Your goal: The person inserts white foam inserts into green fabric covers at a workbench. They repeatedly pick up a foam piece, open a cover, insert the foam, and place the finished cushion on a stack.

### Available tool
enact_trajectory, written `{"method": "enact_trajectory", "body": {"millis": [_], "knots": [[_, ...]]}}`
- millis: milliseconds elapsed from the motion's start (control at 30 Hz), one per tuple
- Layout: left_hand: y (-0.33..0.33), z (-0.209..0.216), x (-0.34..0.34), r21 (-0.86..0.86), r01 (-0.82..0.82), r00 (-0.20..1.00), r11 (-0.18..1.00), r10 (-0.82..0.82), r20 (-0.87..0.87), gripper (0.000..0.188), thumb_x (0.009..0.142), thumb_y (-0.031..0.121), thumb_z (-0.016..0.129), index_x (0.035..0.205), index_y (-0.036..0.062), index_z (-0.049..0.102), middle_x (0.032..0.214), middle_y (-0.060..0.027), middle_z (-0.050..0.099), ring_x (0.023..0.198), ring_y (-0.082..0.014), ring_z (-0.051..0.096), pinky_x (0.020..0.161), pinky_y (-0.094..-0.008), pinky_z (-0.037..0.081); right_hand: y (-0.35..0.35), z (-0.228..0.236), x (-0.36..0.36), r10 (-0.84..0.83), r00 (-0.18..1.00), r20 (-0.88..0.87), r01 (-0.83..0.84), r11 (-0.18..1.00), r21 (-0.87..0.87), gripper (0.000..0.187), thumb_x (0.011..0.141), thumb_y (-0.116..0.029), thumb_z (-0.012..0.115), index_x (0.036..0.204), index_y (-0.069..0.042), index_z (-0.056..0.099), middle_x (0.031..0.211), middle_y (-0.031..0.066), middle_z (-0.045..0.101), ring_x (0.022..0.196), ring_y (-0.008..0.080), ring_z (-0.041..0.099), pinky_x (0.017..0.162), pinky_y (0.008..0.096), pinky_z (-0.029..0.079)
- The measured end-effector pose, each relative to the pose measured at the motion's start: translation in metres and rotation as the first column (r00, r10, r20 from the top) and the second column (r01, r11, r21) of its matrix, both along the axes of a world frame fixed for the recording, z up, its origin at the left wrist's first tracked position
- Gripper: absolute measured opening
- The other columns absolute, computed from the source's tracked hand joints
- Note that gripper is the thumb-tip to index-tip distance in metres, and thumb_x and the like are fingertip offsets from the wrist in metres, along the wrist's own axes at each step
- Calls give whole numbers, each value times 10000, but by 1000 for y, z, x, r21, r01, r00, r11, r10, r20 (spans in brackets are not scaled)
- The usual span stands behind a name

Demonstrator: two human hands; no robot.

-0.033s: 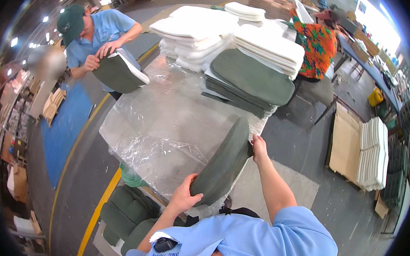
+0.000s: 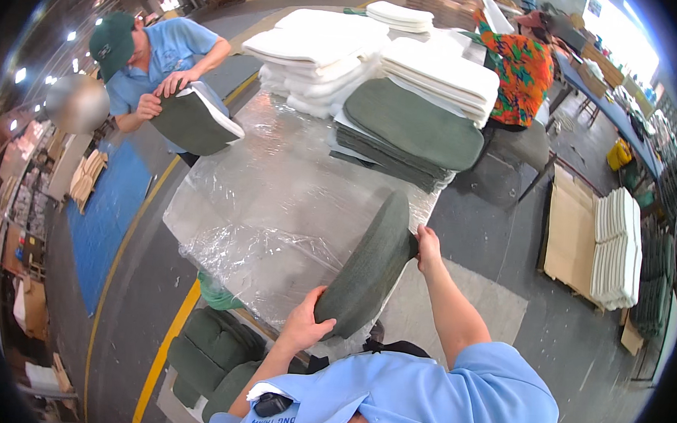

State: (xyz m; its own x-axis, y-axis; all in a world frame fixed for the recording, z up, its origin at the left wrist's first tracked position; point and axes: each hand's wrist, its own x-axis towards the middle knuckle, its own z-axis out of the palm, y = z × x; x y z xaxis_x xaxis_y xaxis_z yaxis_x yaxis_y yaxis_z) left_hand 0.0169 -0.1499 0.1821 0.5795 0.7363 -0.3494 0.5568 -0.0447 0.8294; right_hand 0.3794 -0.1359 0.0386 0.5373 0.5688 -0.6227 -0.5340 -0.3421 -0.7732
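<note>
I hold a dark green oval cushion (image 2: 370, 270) on edge over the near right corner of a table covered in clear plastic sheet (image 2: 278, 201). My left hand (image 2: 305, 328) grips its lower end. My right hand (image 2: 427, 247) grips its upper right edge. A stack of flat green covers (image 2: 412, 127) lies further back on the table, beside piles of white foam pads (image 2: 324, 50).
A co-worker in a blue shirt and green cap (image 2: 155, 52) at the far left handles a green cover with white foam (image 2: 194, 120). A person in an orange patterned shirt (image 2: 522, 68) sits behind the table. Finished green cushions (image 2: 209, 350) lie below. White foam (image 2: 616, 249) is stacked on cardboard, right.
</note>
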Motion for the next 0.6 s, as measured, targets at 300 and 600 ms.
{"method": "enact_trajectory", "body": {"millis": [300,600], "knots": [[8,25,33,133,165,975,977,-141,-171,790,832,186,809,1518,14,455,1358,-271,648,1233,-423,653,1025,-454,518,-48,-17,-44,-152,959,-240,157,988,3,312,1064,-307,624,1297,-100,603,1014,58,664,917,202,656,752,441,534],[-2,12,-30,285,529,848,799,-502,-169,754,844,173,798,1519,52,482,1498,-236,548,1341,-397,575,1099,-442,483,-125,-33,-120,-456,674,-581,536,843,-39,444,1137,-328,420,1448,-30,530,1500,144,576,1366,347,547,1180,565,401]]}}
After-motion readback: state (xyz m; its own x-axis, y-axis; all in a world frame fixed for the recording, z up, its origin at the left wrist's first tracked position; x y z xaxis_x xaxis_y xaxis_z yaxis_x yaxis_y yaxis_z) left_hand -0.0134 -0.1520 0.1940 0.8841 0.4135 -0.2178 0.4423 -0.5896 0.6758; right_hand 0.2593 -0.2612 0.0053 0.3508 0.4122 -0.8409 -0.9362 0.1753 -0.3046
